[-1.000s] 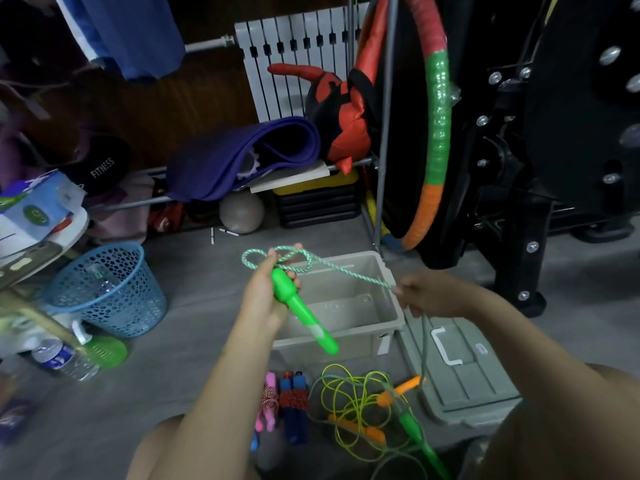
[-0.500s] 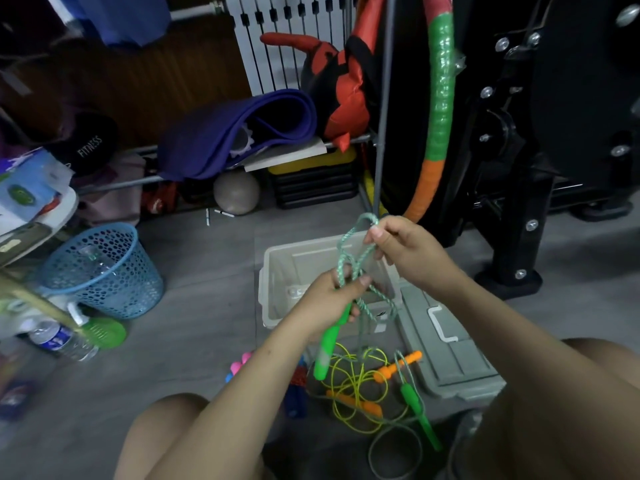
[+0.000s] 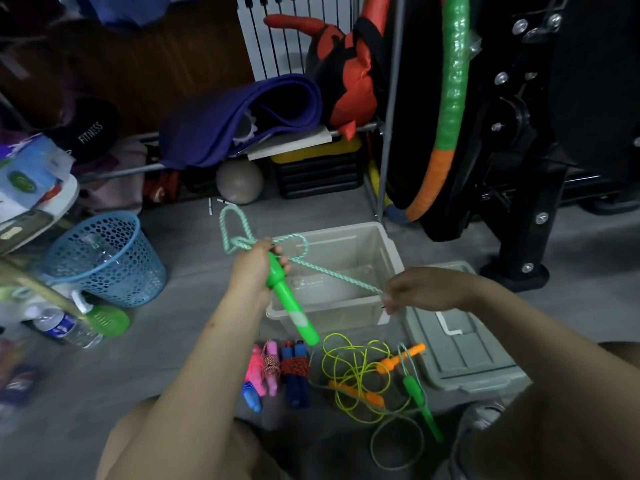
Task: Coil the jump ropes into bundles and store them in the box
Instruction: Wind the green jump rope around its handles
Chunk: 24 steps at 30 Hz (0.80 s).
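The grey box is standing open-topped, but a taut green cord is crossing its mouth. The lid is lying just beside its right wall. Bundled ropes and a loose yellow rope are cluttering the floor in front. Bare floor is showing between the box and the blue basket.

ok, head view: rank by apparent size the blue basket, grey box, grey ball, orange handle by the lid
1. grey box, slightly ahead of
2. blue basket; close, and the wide lens makes it unsure
3. grey ball
4. orange handle
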Each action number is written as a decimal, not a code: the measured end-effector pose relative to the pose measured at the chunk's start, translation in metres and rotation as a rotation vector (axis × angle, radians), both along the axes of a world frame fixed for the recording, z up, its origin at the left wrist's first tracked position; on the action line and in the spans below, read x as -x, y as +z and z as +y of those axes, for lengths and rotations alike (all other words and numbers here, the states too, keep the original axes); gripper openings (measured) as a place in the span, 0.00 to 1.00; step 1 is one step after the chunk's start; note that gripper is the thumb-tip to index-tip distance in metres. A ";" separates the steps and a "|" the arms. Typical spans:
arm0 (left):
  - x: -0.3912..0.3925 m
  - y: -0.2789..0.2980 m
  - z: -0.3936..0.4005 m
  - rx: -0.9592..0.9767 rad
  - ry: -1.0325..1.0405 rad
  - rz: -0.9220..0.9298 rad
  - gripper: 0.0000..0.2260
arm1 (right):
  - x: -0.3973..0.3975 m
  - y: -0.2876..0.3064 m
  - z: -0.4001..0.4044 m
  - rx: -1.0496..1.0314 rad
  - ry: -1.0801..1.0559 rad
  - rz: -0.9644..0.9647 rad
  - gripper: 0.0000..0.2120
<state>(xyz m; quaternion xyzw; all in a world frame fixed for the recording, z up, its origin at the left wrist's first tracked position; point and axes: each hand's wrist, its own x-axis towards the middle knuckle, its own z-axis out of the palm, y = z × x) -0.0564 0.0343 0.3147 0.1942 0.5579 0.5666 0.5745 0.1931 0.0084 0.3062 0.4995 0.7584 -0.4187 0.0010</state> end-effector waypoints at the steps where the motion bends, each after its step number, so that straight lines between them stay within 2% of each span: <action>1: 0.005 -0.002 0.002 -0.006 0.044 0.027 0.10 | -0.004 0.001 0.002 -0.045 0.025 -0.092 0.12; 2: 0.007 -0.003 0.002 -0.029 0.064 0.089 0.08 | -0.006 0.003 0.003 -0.102 0.020 -0.133 0.12; 3: 0.006 -0.003 0.001 -0.056 0.045 0.183 0.06 | -0.006 0.004 0.003 -0.134 -0.034 -0.077 0.12; 6: -0.008 -0.006 -0.010 -0.117 -0.205 0.473 0.06 | 0.000 0.009 0.002 -0.094 -0.279 0.385 0.10; 8: -0.020 -0.006 -0.019 -0.103 -0.396 0.499 0.05 | 0.006 0.015 0.002 -0.110 -0.317 0.586 0.08; 12: -0.044 -0.008 -0.034 -0.112 -0.682 0.496 0.13 | 0.017 0.026 0.000 -0.140 -0.251 0.778 0.05; 16: -0.064 -0.014 -0.042 -0.237 -0.741 0.663 0.08 | 0.025 0.028 -0.006 -0.161 -0.228 0.855 0.05; 20: -0.066 -0.013 -0.039 -0.236 -0.689 0.727 0.07 | 0.025 0.023 -0.002 -0.258 -0.405 0.839 0.07; 22: -0.064 -0.011 -0.036 -0.192 -0.609 0.562 0.06 | 0.023 0.015 0.001 -0.383 -0.524 0.688 0.06; 24: -0.061 -0.007 -0.033 -0.147 -0.516 0.306 0.06 | 0.025 0.010 -0.003 -0.337 -0.595 0.565 0.07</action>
